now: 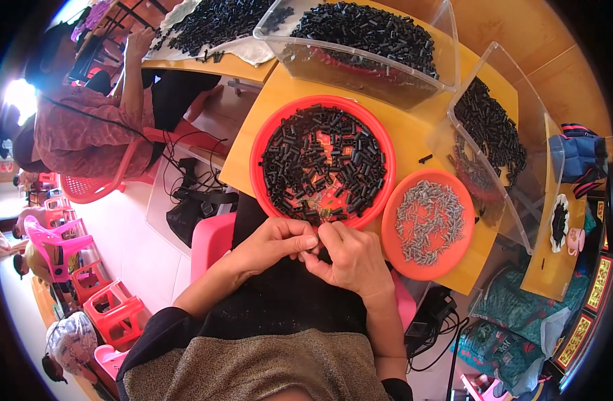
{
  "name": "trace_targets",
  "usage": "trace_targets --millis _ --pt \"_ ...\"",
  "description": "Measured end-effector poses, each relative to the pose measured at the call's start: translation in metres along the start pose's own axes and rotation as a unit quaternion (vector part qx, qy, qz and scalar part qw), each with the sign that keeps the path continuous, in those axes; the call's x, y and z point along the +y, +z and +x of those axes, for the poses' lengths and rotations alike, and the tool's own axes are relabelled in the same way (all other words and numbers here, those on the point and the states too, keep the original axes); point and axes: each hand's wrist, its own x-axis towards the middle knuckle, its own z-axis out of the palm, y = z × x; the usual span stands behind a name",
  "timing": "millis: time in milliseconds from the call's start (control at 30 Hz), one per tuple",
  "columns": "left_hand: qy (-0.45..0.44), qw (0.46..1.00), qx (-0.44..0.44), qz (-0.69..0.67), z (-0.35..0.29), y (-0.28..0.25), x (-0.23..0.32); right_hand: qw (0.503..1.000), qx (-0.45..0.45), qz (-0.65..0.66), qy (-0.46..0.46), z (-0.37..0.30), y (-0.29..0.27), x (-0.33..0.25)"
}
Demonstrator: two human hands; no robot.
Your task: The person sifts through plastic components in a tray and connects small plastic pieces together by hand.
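My left hand and my right hand meet in front of my body, just at the near rim of a red basin. Thumbs and fingers of both are pinched together. Whatever lies between them is small and mostly covered by the fingers; a dark bit shows there. Many short black plastic tubes fill the basin, with its patterned bottom showing in the middle. To the right of it, close to my right hand, an orange-red plate bears a heap of small silvery screw-like metal parts.
Two clear plastic bins of black pieces stand at the back and right of the yellow table. One loose black piece lies between plate and bins. At left, a person sits on a red chair; cables and a black bag lie nearby.
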Motion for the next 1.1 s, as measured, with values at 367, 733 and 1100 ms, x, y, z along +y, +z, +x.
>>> trace_targets --millis 367,733,1100 --pt "0.052 0.994 0.005 0.098 -0.006 0.011 0.014 0.998 0.029 0.045 -0.033 -0.003 0.008 0.004" --pt "0.143 0.954 0.055 0.257 0.004 0.024 0.011 0.995 0.034 0.071 -0.055 -0.006 0.031 0.011" --pt "0.054 0.981 0.092 0.165 -0.001 0.015 0.013 0.998 0.052 -0.003 -0.017 -0.001 0.02 0.014"
